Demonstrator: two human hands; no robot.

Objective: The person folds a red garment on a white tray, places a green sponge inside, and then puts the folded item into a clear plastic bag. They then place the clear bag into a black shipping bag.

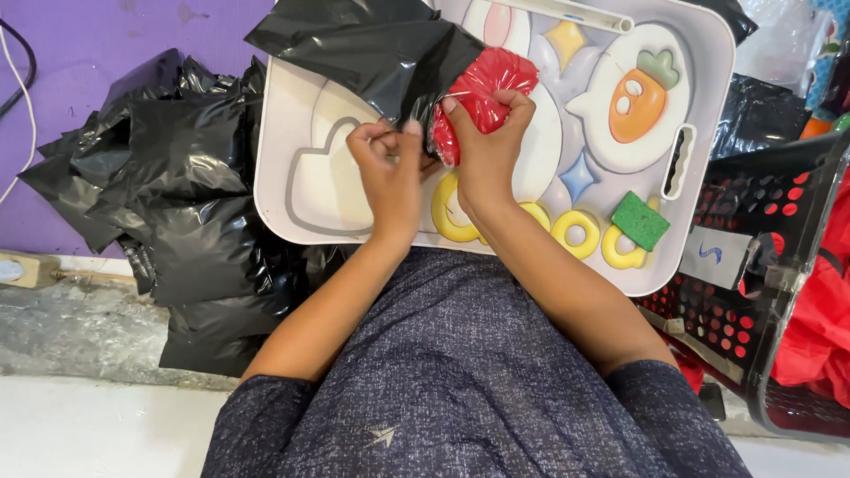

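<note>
A: Where is the red bundle point(485, 88)?

B: Near the top middle of the frame, over the white tray point(301, 190). The right hand point(487, 146) has its fingers wrapped tight around it. One end sits in the mouth of the black bag point(381, 53).

A: And the left hand point(390, 168)?

B: Its fingers pinch the edge of the bag, just left of the bundle. They keep the mouth open.

A: Which step is this?

B: I think the bundle is going into the bag. It looks about half in.

A: What does the next push need?

B: I guess the mouth must stay wide, and the push must go along the bag, up and to the left.

A: Which way does the bundle lie?

B: Its long side is tilted, from lower left to upper right. The low end is the one in the bag.

A: What else is around?

B: A pile of black bags point(168, 204) at the left, a green block point(639, 220) on the tray, and a black basket point(779, 221) at the right.
</note>
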